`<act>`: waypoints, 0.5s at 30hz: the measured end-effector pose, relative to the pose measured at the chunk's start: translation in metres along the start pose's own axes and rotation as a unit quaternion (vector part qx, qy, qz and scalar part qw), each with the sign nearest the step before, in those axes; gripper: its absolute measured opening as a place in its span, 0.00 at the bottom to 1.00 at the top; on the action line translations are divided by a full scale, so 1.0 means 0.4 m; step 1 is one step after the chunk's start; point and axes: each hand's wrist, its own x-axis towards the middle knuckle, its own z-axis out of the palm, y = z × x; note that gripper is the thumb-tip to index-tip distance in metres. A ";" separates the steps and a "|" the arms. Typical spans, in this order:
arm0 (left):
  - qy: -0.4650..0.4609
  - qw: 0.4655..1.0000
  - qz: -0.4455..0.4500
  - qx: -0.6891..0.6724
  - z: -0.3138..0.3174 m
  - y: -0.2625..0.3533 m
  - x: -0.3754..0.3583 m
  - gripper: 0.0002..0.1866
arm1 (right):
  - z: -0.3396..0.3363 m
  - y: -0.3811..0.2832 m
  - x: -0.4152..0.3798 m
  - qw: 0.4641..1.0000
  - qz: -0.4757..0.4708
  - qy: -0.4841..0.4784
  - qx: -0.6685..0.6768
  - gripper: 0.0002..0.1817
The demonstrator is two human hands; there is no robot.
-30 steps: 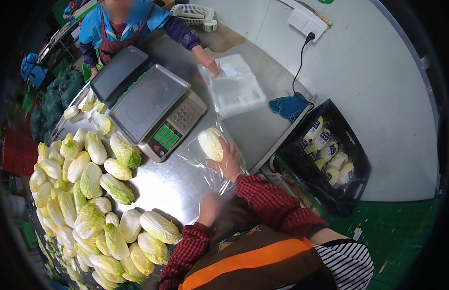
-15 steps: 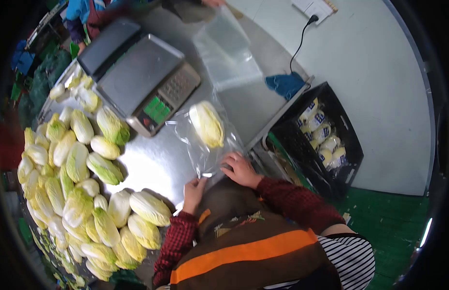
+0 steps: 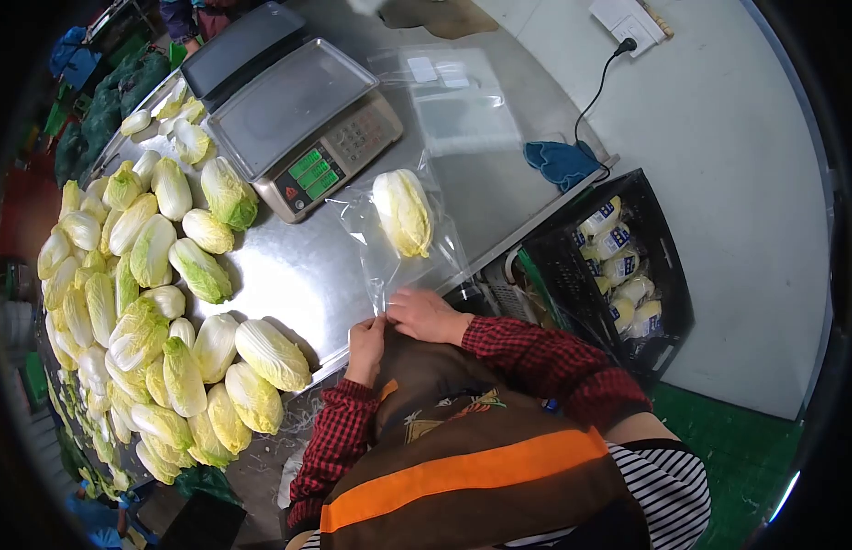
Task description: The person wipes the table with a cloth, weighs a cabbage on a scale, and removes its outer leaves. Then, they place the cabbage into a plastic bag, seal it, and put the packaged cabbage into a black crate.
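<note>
A napa cabbage point(image 3: 404, 213) lies inside a clear plastic bag point(image 3: 364, 246) on the metal table, near its front edge. The bag's open end is drawn together toward me. My left hand point(image 3: 365, 349) pinches that gathered end between thumb and finger. Close against it, my right hand point(image 3: 428, 315) is closed on the same end of the bag, its fingertips partly hidden. Left of the bag stands a digital scale point(image 3: 302, 119) with a bare pan and a lit green display.
Many loose napa cabbages point(image 3: 183, 376) are heaped along the left of the table point(image 3: 270, 266). Flat clear bags point(image 3: 463, 105) lie behind the bagged cabbage, near a blue cloth point(image 3: 562, 163). A black crate point(image 3: 664, 247) at right holds packed, labelled cabbages. Another person point(image 3: 210, 18) stands across the table.
My right hand has moved left to join my left hand at the bag's end, which is now gathered tighter. The other person's hand has left the flat bags. The view has shifted slightly.
</note>
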 end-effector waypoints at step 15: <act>0.043 0.994 0.088 0.058 0.031 -0.112 -0.011 0.18 | -0.066 -0.026 -0.103 0.991 0.049 0.126 0.006 0.06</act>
